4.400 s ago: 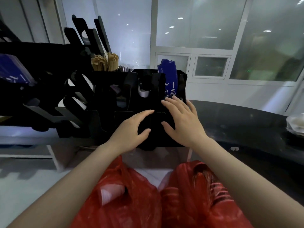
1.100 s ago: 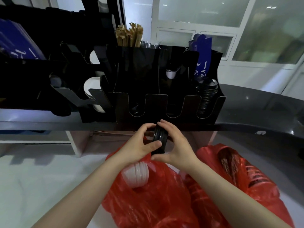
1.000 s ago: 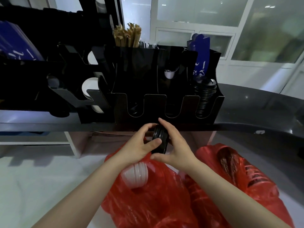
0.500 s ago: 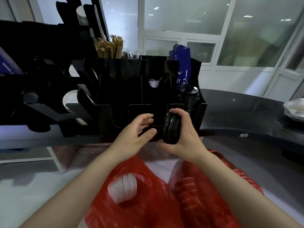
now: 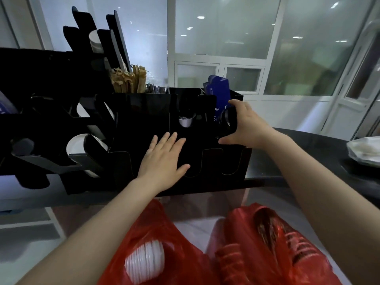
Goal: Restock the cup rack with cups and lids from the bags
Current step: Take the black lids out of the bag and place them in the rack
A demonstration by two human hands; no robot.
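**While one hand holds lids, the other lies flat on the rack**

Where the long dark desk [image 5: 298,153] runs across the room, a big black cup rack [image 5: 144,120] stands on it. Below the desk edge, close to the person, sit two red bags side by side. The left red bag [image 5: 181,258] has a stack of white lids [image 5: 145,262] showing at its mouth. The right red bag [image 5: 267,243] is wrinkled, and I cannot tell what is in it.

Both hands are up at the rack and well apart. The left hand [image 5: 162,157] has straight fingers and lies flat against the front of the rack, near the middle. The right hand [image 5: 246,124] is curled round a short stack of black lids [image 5: 228,122]. It holds them on their side at the right end of the rack, above the last slot.

Some white cups [image 5: 76,145] lie in the slots on the left side of the rack. Brown sticks [image 5: 129,79] poke up from the top. A blue packet [image 5: 220,93] stands up just beside the held lids. A small grey cup [image 5: 185,121] sits inside the rack, between the two hands. A crumpled white thing [image 5: 364,149] lies on the desk far to the right.
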